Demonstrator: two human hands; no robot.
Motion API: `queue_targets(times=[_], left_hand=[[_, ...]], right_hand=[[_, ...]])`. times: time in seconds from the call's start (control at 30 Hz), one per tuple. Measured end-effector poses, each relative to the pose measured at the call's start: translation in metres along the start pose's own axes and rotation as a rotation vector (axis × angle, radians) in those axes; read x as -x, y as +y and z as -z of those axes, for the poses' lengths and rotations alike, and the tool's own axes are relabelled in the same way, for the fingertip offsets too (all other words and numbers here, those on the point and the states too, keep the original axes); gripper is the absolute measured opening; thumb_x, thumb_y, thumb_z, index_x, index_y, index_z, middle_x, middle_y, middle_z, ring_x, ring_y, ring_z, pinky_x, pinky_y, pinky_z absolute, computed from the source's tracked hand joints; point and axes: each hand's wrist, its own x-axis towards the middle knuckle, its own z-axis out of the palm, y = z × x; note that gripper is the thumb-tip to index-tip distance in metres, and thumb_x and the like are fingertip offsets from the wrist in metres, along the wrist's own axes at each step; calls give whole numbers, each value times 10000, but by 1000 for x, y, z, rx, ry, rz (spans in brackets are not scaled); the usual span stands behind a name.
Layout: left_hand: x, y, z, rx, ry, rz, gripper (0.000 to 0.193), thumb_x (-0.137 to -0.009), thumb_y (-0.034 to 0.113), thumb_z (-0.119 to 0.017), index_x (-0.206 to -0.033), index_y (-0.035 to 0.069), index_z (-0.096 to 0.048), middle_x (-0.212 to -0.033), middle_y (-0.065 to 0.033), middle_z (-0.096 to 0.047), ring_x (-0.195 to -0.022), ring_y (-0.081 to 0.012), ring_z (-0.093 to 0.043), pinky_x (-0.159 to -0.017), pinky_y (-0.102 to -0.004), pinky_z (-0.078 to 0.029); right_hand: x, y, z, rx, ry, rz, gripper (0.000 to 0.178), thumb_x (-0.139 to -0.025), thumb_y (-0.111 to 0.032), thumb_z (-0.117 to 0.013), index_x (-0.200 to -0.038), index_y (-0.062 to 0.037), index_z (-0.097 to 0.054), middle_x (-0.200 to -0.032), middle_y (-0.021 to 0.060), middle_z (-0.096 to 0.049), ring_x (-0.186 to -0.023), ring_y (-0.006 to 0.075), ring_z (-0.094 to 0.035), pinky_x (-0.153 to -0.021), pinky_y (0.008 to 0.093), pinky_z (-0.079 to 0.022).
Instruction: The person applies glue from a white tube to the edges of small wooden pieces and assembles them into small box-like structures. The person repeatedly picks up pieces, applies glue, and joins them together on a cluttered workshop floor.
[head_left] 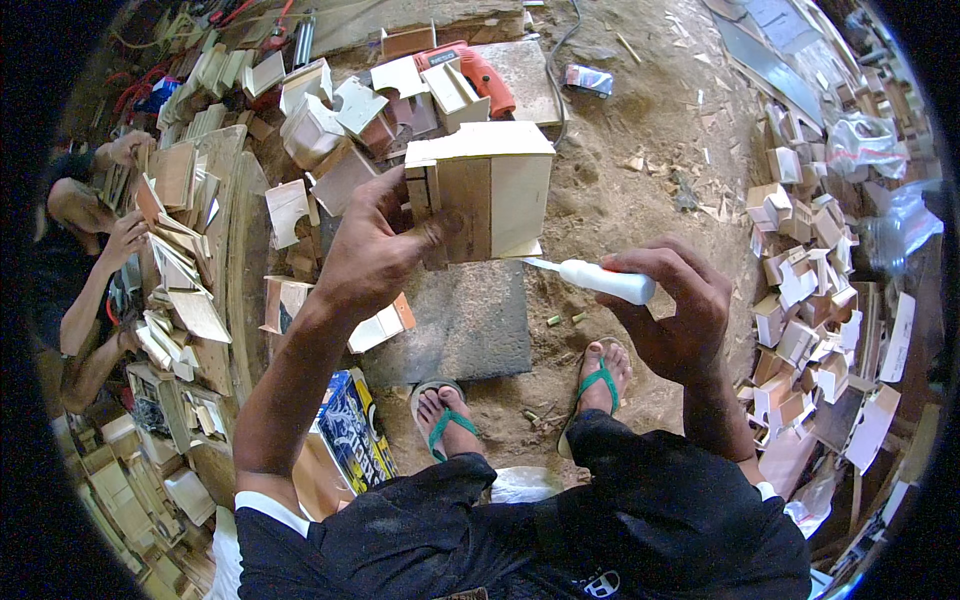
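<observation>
My left hand [385, 240] grips a small wooden box [515, 205] by its left side and holds it up in front of me. The box has pale boards on its top and right side and a browner board toward my hand. In my right hand [680, 300] is a white glue bottle [608, 280], pinched between thumb and fingers. Its thin nozzle points left, up to the lower right edge of the box. Whether the tip touches the wood I cannot tell.
A dark board [460, 320] lies on the dusty ground below the box. An orange power tool [485, 80] rests among wooden pieces ahead. Many small wooden parts [800, 290] are heaped at the right. At the left, another person's hand [125, 240] is beside stacked wood pieces.
</observation>
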Motion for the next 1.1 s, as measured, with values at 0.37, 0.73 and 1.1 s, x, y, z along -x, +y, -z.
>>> queue_targets(times=[0.37, 0.73, 1.1], left_hand=[[-2, -10, 2, 2, -15, -43, 407, -860, 105, -719, -1219, -27, -579, -1055, -117, -692, -934, -172, -663, -832, -323, -561], [-91, -68, -46, -747, -320, 12, 422, -720, 95, -781, -1102, -19, -642, -1016, -171, -708, -920, -241, -700, -832, -355, -545], [-88, -15, -89, -46, -207, -114, 254, -935, 27, -552, -1185, -14, -575, -1096, -88, -647, -1036, -173, -615, -952, -298, -469]], right_hand=[[-1, 1, 1, -17, -18, 3, 264, -715, -76, -817, -949, -67, -696, -833, 94, -690, -723, 229, -660, -641, 331, -517], [18, -7, 42, -213, 176, 81, 266, -783, -126, -771, -1018, -75, -658, -859, 100, -640, -766, 289, -659, -647, 372, -529], [32, -31, 66, -189, 152, 91, 264, -795, -111, -777, -1035, -53, -681, -925, 97, -694, -785, 246, -681, -662, 337, -545]])
